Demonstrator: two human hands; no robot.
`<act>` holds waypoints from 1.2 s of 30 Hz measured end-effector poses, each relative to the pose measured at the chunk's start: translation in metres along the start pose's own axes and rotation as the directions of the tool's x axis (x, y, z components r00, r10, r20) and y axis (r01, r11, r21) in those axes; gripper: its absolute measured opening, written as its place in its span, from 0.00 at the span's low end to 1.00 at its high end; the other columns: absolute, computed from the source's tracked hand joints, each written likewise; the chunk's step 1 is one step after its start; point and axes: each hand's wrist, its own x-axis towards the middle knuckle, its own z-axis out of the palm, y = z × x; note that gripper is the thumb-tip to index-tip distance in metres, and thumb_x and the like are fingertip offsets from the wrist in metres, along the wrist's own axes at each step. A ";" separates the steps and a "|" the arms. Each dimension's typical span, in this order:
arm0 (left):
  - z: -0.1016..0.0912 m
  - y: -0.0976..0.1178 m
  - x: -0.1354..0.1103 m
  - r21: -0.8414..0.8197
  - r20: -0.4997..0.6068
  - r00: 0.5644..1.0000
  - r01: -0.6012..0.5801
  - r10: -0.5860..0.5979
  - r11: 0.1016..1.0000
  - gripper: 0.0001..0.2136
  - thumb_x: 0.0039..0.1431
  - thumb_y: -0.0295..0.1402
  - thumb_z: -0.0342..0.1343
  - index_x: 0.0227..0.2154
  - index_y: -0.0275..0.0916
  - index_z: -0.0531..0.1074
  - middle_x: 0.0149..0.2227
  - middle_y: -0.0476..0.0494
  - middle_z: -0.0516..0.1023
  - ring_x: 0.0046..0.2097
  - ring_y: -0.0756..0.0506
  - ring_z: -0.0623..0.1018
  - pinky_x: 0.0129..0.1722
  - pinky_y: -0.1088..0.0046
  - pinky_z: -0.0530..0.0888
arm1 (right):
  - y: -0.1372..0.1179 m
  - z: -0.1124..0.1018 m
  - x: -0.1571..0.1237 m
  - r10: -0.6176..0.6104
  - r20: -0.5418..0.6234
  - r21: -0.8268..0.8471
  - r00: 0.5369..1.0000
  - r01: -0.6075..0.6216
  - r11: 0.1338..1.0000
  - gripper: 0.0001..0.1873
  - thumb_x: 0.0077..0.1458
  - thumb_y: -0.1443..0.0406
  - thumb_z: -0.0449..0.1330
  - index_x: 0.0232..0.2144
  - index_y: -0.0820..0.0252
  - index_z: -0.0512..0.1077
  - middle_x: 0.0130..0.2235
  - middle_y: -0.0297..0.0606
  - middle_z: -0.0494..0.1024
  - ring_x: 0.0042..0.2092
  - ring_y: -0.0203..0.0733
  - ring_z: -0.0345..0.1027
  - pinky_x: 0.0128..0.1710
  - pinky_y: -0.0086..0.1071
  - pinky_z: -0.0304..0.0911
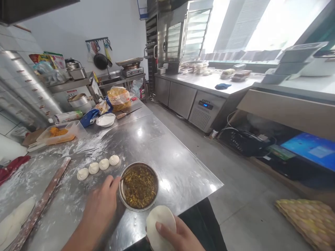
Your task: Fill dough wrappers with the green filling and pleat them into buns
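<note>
— Pale dough disc (161, 223) lying against my right fingers (166, 232), just right of the bowl: how does it handle?

— Light, soft, floppy. Support it from underneath; pinching would tear it.

— My left fingers (111, 183) curl at the steel bowl (156, 181) of crumbly filling (140, 188). I can't tell whether they're clenched on anything. Dough balls (104, 164) sit just beyond them on the floured desk (167, 167).
</note>
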 end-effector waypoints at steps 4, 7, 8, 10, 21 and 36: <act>-0.013 -0.001 0.036 0.101 0.063 0.989 -0.138 0.132 0.985 0.26 0.62 0.16 0.42 0.56 0.44 0.73 0.45 0.40 0.76 0.38 0.43 0.80 0.31 0.69 0.68 | -0.004 0.001 0.002 -0.098 -0.013 0.080 0.995 0.099 0.992 0.30 0.48 0.43 0.72 0.41 0.61 0.79 0.34 0.44 0.83 0.37 0.48 0.78 0.39 0.37 0.69; -0.018 -0.005 0.052 0.098 0.116 0.971 -0.219 0.208 0.971 0.20 0.65 0.19 0.43 0.48 0.43 0.76 0.44 0.40 0.75 0.39 0.43 0.79 0.33 0.69 0.69 | 0.000 0.003 0.006 -0.130 -0.099 0.173 0.987 0.146 0.974 0.26 0.48 0.48 0.73 0.42 0.59 0.80 0.37 0.44 0.83 0.41 0.51 0.78 0.44 0.39 0.69; -0.019 -0.006 0.055 0.093 0.138 0.963 -0.244 0.231 0.965 0.18 0.65 0.20 0.44 0.45 0.43 0.76 0.44 0.40 0.75 0.39 0.43 0.79 0.33 0.69 0.69 | 0.002 0.003 0.008 -0.124 -0.122 0.201 0.985 0.147 0.969 0.25 0.47 0.50 0.73 0.42 0.59 0.80 0.36 0.43 0.84 0.42 0.52 0.78 0.44 0.39 0.69; -0.020 -0.007 0.056 0.077 0.184 0.946 -0.284 0.267 0.956 0.17 0.65 0.20 0.44 0.42 0.42 0.77 0.42 0.41 0.75 0.38 0.43 0.79 0.33 0.68 0.69 | 0.004 0.001 0.011 -0.104 -0.146 0.248 0.984 0.138 0.959 0.20 0.45 0.57 0.72 0.41 0.58 0.80 0.35 0.42 0.83 0.41 0.52 0.78 0.43 0.39 0.68; -0.031 -0.013 0.056 -0.162 0.309 0.885 -0.311 0.347 0.937 0.14 0.63 0.30 0.49 0.35 0.47 0.81 0.38 0.44 0.76 0.37 0.43 0.78 0.34 0.67 0.66 | 0.002 0.002 0.017 -0.003 -0.228 0.375 0.974 0.091 0.923 0.20 0.31 0.70 0.62 0.33 0.60 0.81 0.31 0.39 0.81 0.34 0.46 0.71 0.30 0.32 0.61; -0.019 -0.037 0.094 -0.665 0.438 0.775 -0.062 0.455 0.745 0.14 0.54 0.37 0.59 0.39 0.43 0.86 0.39 0.46 0.84 0.43 0.44 0.79 0.43 0.73 0.70 | -0.005 0.003 0.009 0.005 -0.215 0.426 0.977 0.089 0.900 0.17 0.36 0.69 0.64 0.34 0.62 0.81 0.33 0.41 0.83 0.35 0.47 0.74 0.32 0.32 0.65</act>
